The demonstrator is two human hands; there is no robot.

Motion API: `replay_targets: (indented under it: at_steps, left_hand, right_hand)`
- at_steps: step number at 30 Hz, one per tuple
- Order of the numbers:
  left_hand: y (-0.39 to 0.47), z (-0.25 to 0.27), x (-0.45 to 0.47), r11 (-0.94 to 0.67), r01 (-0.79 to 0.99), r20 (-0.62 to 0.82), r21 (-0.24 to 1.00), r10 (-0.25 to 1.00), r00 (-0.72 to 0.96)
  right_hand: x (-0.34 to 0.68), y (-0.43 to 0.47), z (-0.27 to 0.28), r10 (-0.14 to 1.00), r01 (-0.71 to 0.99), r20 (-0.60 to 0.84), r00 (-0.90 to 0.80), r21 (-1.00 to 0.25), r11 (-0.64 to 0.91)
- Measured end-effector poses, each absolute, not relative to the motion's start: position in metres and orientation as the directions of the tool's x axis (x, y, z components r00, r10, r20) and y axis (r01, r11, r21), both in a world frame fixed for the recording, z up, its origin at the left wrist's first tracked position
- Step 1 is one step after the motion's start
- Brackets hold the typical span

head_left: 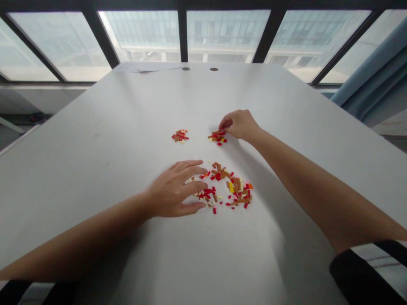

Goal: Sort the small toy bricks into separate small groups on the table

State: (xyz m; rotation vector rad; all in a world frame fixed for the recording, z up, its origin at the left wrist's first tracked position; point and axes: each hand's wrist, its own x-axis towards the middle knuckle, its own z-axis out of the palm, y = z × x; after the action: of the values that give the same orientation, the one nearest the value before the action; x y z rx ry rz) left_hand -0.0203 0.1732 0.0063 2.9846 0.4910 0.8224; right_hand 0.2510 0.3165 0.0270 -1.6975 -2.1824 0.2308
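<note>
Small toy building bricks in red, brown, yellow, orange, pink and cream lie on a white table in separate groups. The largest, a loose brick pile [240,190], spreads in front of me. My left hand [179,188] hovers at its left side, fingers spread and palm down, partly hiding some bricks. Farther off is a small brick heap [217,137]. My right hand [237,123] is at that heap's upper right edge, with thumb and fingertips pinched together. Whatever is between those fingertips is too small to make out. Left of it sits another small brick heap [180,135] of finer pieces.
The white table [136,110] reaches to the windows. Two round dark holes, a left hole [185,68] and a right hole [214,69], are near its far edge. A blue curtain [375,76] hangs at the right.
</note>
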Motion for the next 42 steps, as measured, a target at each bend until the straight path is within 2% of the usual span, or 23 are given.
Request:
replay_targets:
  at_steps: [4,9,11,19,26,33,36,42]
  left_hand:
    - [0.173,0.005,-0.021,-0.948,0.303,0.486,0.097,0.311,0.817]
    - [0.174,0.002,-0.021,-0.948,0.302,0.485,0.103,0.314,0.816]
    - [0.174,0.003,-0.021,-0.949,0.300,0.485,0.096,0.308,0.818]
    - [0.174,0.004,-0.021,-0.952,0.296,0.485,0.083,0.298,0.822]
    - [0.173,0.004,-0.021,-0.951,0.294,0.483,0.094,0.302,0.822]
    - [0.173,0.004,-0.021,-0.949,0.305,0.469,0.082,0.307,0.828]
    - [0.173,0.003,-0.022,-0.949,0.307,0.470,0.077,0.306,0.828]
    - [0.173,0.003,-0.022,-0.949,0.309,0.477,0.068,0.303,0.825]
  right_hand:
    - [0.255,0.306,0.035,0.944,0.887,0.211,-0.252,-0.339,0.313]
    - [0.252,0.283,0.042,0.930,0.877,0.028,-0.367,-0.323,0.356]
    - [0.248,0.275,0.042,0.938,0.901,0.004,-0.346,-0.279,0.333]
    - [0.242,0.265,0.036,0.958,0.946,0.066,-0.279,-0.153,0.286]
    - [0.242,0.262,0.034,0.961,0.954,0.062,-0.270,-0.115,0.276]
    - [0.246,0.272,0.031,0.963,0.958,-0.005,-0.270,-0.104,0.268]
    - [0.247,0.272,0.029,0.955,0.948,0.031,-0.294,-0.114,0.296]
    - [0.250,0.268,0.032,0.933,0.925,0.202,-0.298,-0.178,0.335]
